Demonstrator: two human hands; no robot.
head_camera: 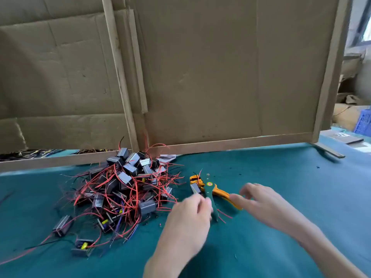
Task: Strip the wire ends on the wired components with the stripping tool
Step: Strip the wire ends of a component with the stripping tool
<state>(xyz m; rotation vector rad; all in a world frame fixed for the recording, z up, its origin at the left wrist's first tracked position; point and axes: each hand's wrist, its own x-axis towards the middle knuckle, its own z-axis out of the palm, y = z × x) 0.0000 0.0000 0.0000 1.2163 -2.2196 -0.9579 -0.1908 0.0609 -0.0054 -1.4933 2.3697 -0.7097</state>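
A green and orange stripping tool point(210, 189) lies on the teal table cover point(281, 177), jaws pointing away from me. One small grey wired component point(195, 188) sits by the jaws, its red wire rising into them. My left hand point(190, 215) has its fingers curled at this component, pinching it beside the green handle. My right hand point(259, 199) hovers blurred over the orange handle, fingers loosely spread and holding nothing. A large pile of wired components point(124, 189) with red and black leads lies to the left.
A cardboard screen in a wooden frame point(200, 77) stands upright behind the work area. Loose components point(62, 225) and stray leads spread from the pile toward the front left. A blue crate point(364, 121) sits at the far right.
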